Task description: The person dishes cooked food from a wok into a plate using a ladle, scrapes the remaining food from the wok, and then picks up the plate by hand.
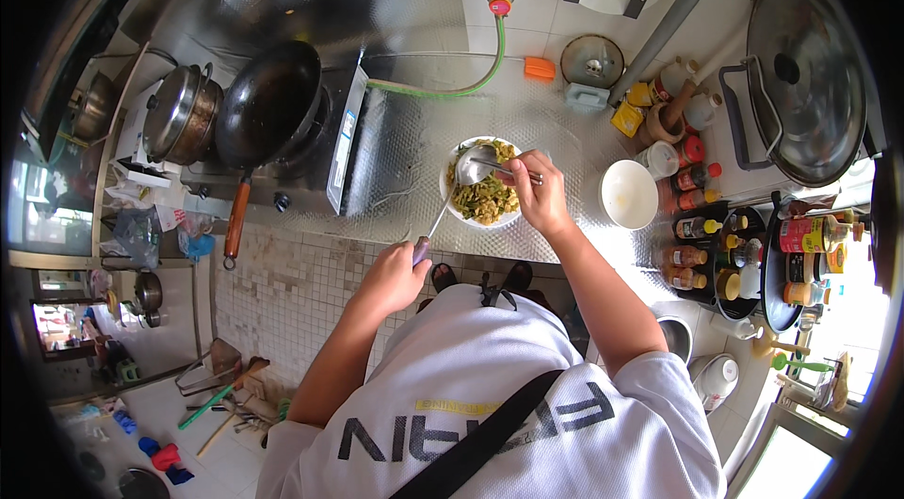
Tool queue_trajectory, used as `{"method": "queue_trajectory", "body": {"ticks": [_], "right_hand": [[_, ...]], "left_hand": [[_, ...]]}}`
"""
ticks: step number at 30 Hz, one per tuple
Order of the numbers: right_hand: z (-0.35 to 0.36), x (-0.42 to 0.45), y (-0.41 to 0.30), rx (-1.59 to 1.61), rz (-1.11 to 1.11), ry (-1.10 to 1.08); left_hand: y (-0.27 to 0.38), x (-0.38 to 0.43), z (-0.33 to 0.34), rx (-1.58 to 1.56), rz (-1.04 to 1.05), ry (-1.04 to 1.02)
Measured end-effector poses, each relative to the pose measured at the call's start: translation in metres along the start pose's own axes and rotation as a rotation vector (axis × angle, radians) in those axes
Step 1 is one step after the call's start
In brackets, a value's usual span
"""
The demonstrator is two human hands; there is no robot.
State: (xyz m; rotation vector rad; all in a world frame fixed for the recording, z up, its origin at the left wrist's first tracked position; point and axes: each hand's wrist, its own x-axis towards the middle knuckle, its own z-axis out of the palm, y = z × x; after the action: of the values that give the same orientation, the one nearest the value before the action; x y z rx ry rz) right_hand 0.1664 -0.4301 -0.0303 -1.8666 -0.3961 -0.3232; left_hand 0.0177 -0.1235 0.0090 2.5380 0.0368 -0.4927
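Observation:
My left hand (pixel 393 277) grips the handle of a metal ladle (pixel 474 167), whose bowl is over a white plate (pixel 445 190) of cooked food. My right hand (pixel 538 192) holds thin metal utensils (pixel 507 168), apparently chopsticks, with their tips at the ladle bowl. Chopped green and yellow food (pixel 487 201) is heaped on the plate, partly hidden by the ladle. Whether the ladle touches the food, I cannot tell. A white bowl (pixel 628 195) with a small yellowish residue stands to the right of my right hand.
At left, a black wok (pixel 272 103) with a wooden handle sits on the gas stove (pixel 282 181), beside a lidded steel pot (pixel 180 114). Several seasoning bottles (pixel 685 257) crowd the counter's right side. A green hose (pixel 487 68) runs behind the plate along the foil-like countertop (pixel 402 139).

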Motion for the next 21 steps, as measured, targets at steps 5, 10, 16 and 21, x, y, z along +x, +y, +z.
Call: {"method": "queue_trajectory", "body": {"ticks": [5, 10, 16, 21], "right_hand": [[0.003, 0.024, 0.009, 0.063, 0.040, -0.041], [-0.011, 0.042, -0.004, 0.031, 0.335, 0.082], [-0.007, 0.043, -0.004, 0.169, 0.345, 0.046], [-0.009, 0.041, -0.011, 0.043, 0.447, 0.042]], "left_hand": [[0.000, 0.002, 0.004, 0.017, 0.008, 0.006], [-0.003, -0.001, 0.003, -0.001, 0.031, 0.060], [-0.004, 0.000, 0.006, 0.025, 0.045, 0.032], [-0.003, -0.001, 0.002, 0.018, 0.001, 0.029]]}}
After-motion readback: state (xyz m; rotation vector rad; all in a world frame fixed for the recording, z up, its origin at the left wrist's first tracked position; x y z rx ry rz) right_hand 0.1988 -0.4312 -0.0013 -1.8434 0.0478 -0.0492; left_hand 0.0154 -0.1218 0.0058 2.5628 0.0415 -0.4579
